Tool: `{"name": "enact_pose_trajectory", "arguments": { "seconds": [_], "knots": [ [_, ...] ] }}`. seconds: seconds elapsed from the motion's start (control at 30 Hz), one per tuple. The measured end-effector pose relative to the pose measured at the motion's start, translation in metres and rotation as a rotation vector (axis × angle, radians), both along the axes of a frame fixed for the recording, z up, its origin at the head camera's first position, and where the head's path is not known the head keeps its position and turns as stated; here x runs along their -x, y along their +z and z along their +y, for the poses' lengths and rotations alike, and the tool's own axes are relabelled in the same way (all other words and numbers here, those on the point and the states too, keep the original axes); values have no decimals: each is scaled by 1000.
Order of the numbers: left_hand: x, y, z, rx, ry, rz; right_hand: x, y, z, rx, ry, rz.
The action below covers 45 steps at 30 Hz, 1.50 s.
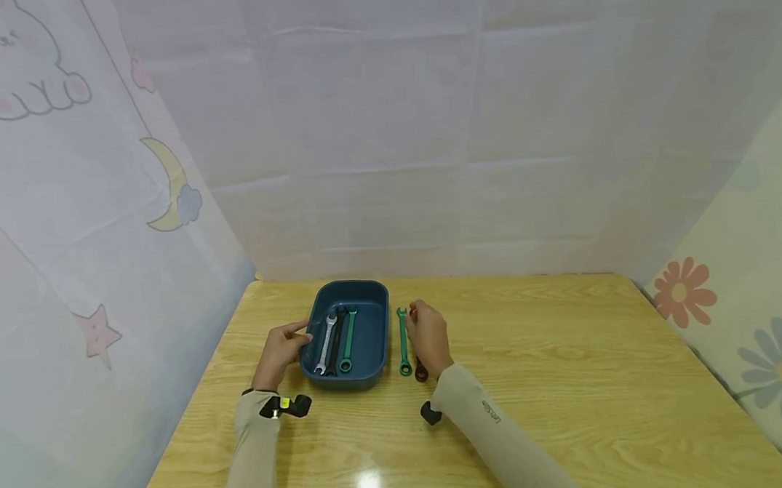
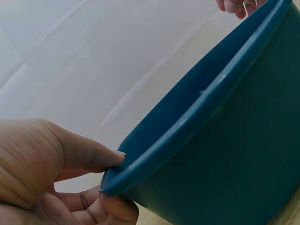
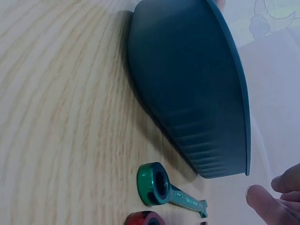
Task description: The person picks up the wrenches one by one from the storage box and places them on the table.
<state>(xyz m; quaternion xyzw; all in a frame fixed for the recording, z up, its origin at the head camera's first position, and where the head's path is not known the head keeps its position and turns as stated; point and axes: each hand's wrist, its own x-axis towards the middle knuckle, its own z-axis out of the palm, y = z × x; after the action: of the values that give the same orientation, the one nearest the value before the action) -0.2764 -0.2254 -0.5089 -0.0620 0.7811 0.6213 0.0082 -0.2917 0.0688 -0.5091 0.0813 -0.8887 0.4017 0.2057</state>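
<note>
A dark blue plastic bin (image 1: 364,383) stands on the table with several wrenches inside: a silver open-end wrench (image 1: 325,344), a black wrench (image 1: 336,341) and a green combination wrench (image 1: 348,340). My left hand (image 1: 282,353) pinches the bin's left rim, thumb (image 2: 93,154) on the inside and fingers curled below the lip. Right of the bin, a second green wrench (image 1: 404,342) lies on the table. Beside it lies a red wrench (image 1: 421,372), mostly hidden under my right hand (image 1: 429,337). In the right wrist view, this hand's thumb and fingers (image 3: 269,206) are parted above the wrenches.
The wooden table (image 1: 533,354) extends to the right and toward the front. A pale cloth backdrop (image 1: 427,162) rises behind its far edge, and printed cloths hang at both sides. Dark wrist cameras (image 1: 299,406) sit on both sleeves.
</note>
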Motion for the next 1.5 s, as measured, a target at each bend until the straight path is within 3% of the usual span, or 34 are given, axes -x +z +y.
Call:
{"name": "enact_pose_trajectory", "arguments": {
  "seconds": [0.5, 1.23, 1.5],
  "knots": [
    [0, 0, 1, 26, 0, -5, 0, 8, -9, -26, -20, 81],
    [-2, 2, 4, 24, 5, -9, -3, 18, -17, -36, 30, 170],
    [-3, 5, 6, 18, 18, -22, -3, 21, -20, -20, 57, 152]
  ]
}}
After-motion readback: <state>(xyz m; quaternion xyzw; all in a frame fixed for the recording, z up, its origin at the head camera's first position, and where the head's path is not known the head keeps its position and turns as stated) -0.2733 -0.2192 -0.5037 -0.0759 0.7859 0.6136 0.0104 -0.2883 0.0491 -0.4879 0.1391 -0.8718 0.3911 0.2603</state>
